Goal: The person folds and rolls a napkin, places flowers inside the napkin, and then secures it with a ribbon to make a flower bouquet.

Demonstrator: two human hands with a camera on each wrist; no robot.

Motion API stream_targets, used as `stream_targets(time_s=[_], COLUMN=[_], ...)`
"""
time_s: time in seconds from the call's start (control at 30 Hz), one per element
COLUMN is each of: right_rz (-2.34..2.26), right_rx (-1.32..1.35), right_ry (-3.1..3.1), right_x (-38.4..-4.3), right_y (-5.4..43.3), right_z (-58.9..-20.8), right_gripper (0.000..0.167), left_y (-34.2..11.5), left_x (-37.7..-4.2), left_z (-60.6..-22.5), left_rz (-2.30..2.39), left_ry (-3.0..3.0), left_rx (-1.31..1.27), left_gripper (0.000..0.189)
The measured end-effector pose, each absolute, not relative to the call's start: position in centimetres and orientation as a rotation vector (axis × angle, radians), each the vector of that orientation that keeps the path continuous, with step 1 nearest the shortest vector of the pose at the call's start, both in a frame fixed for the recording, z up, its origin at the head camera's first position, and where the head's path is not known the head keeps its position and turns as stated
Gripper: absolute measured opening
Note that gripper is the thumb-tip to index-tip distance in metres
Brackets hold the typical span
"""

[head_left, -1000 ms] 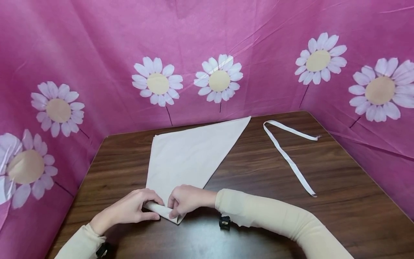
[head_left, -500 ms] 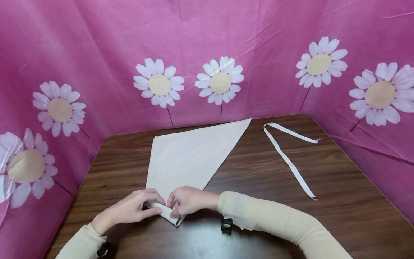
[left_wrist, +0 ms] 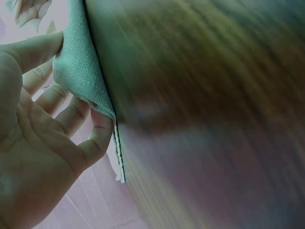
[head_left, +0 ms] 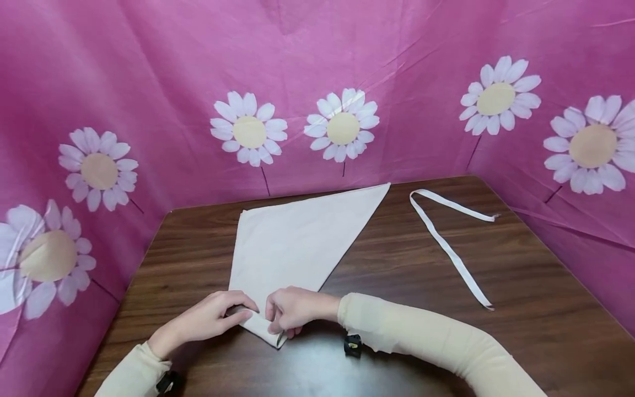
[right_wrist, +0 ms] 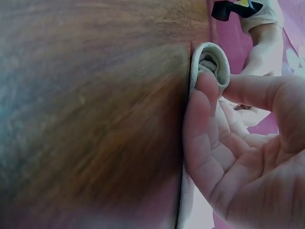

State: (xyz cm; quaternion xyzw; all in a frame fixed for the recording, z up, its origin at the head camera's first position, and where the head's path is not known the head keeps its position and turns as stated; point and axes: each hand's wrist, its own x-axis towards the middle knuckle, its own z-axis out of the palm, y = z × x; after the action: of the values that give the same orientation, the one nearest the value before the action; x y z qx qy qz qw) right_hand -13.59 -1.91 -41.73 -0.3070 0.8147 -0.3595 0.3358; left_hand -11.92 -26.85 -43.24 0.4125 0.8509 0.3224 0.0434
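Observation:
An off-white cloth (head_left: 292, 237), folded to a pointed shape, lies flat on the table, its near end turned into a roll (head_left: 262, 326). My left hand (head_left: 210, 317) pinches the roll's left part between thumb and fingers; the left wrist view shows the thumb on the cloth (left_wrist: 81, 67) and the fingers curled behind it. At the right end my right hand (head_left: 297, 310) grips the roll. Seen from the right wrist, the rolled end (right_wrist: 209, 59) shows inner layers, with the thumb on one side and fingertips tucked at its opening.
A white ribbon (head_left: 446, 248) lies bent in a V on the right of the dark wooden table (head_left: 397, 264). Pink fabric (head_left: 317, 49) with printed daisies hangs behind and along both sides. A black wrist camera (head_left: 353, 345) sits under the right sleeve.
My left thumb has moved up onto the roll, and the near end of the cloth is turned over slightly more. The whole view has shifted a little.

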Motion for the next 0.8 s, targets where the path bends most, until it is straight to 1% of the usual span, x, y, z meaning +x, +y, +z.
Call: stream_targets(time_s=[0.23,0.5,0.63,0.8], right_rz=[-0.922,-0.917,-0.856,-0.762], right_rx=[-0.795,-0.791,-0.858,-1.017], right_ry=[2.153,2.172,2.219,2.315], right_x=[-13.6,-14.1,-14.3,-14.6], right_y=[-1.8,-2.0,-1.8,-1.3], right_z=[-41.8,-41.8,-41.5,-40.6], right_gripper=[0.020,0.020,0.018,0.012], left_y=[-26.4,-26.4,-26.2,-26.0], left_x=[-11.8,-11.9,-12.1,-12.4], left_z=[-42.9,-42.6,-42.8,-42.6], left_rz=[0.989,0.868,0.831,0.817], left_ry=[2.613,2.623,2.670,2.631], left_rx=[1.348,1.397,1.392,1.394], left_gripper=[0.027,0.036,0.030,0.019])
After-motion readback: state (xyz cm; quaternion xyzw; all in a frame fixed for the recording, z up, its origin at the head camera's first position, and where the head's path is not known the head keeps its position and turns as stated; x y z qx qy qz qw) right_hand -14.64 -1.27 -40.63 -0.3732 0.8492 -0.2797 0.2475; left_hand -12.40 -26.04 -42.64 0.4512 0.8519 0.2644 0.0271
